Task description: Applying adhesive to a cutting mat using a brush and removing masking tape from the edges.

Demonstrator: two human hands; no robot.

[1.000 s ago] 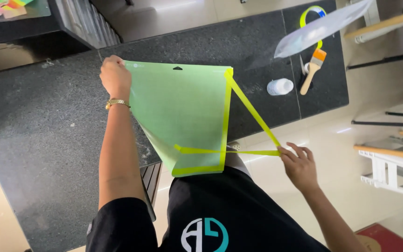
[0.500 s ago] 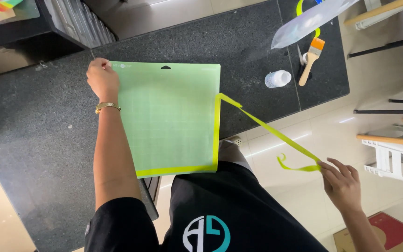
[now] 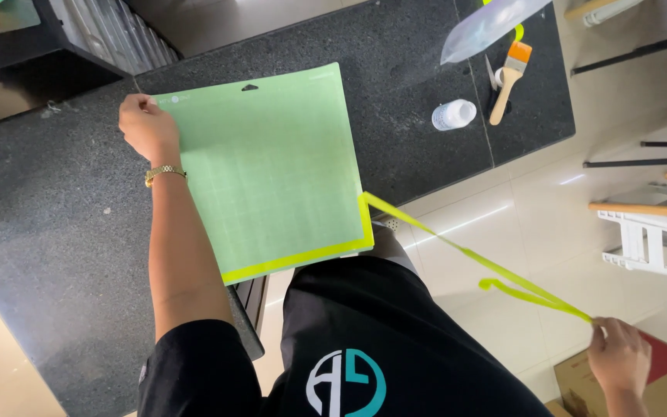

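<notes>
A light green square cutting mat lies on the dark speckled counter, its near edge hanging over the counter's rim. My left hand presses down on the mat's far left corner. My right hand is stretched far out to the right and low, pinching the end of a thin yellow-green strip. The strip runs taut from the mat's near right corner to that hand. A band of the same yellow still lines the mat's near edge.
On the counter to the right lie a small white bottle, a paintbrush with an orange ferrule and a clear plastic sheet. White and wooden furniture stands on the tiled floor at right. A cardboard box sits below my right hand.
My right hand has pulled the yellow strip farther out to the right and down, peeling it off the mat's right edge. The mat, earlier lifted and bent, now lies flat.
</notes>
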